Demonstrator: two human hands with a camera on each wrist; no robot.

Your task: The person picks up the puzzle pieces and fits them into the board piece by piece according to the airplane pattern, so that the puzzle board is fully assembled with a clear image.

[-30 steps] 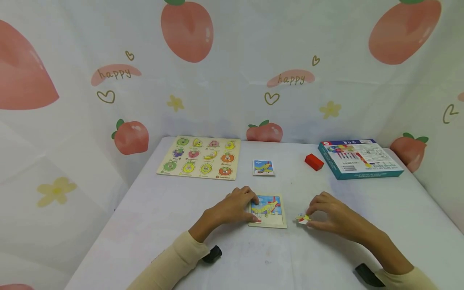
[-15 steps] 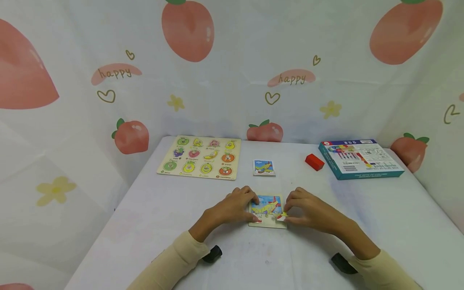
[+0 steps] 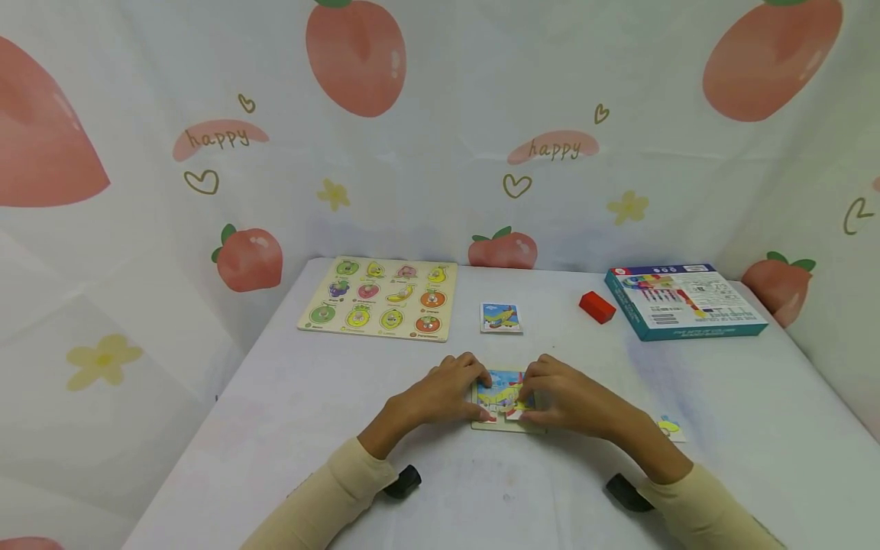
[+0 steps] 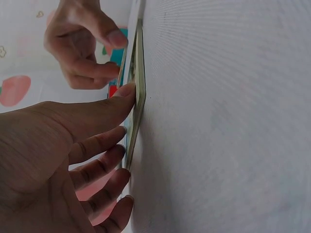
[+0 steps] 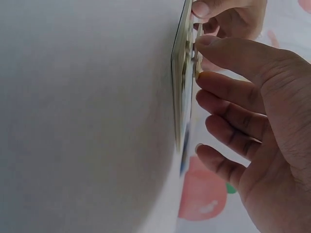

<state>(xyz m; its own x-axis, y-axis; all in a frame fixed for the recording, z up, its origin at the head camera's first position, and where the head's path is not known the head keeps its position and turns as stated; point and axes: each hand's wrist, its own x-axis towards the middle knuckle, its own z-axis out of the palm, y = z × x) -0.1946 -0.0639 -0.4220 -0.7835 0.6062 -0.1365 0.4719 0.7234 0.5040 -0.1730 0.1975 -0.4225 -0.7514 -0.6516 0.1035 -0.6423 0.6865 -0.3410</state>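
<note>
My left hand (image 3: 443, 391) rests on the left side of a small wooden jigsaw board (image 3: 505, 428) with an aeroplane picture. Its thumb presses a piece in the lower left corner, and the other fingertips touch the board, as the left wrist view shows. Between thumb and index finger my right hand (image 3: 567, 396) pinches a puzzle piece (image 3: 513, 414), held just above the lower part of the board. That piece (image 5: 198, 60) stands slightly apart from the board in the right wrist view. The right fingers hide part of the picture.
A loose puzzle piece (image 3: 671, 430) lies by the right forearm. Behind the board lies a small aeroplane picture (image 3: 500, 318). A fruit peg board (image 3: 445, 305) is at the back left; a red block (image 3: 596, 307) and flat teal box (image 3: 687, 302) are at the back right.
My right hand has moved left with the puzzle piece, from the table beside the board to over its lower part. The loose piece by the forearm has come into sight. The left hand has stayed put.
</note>
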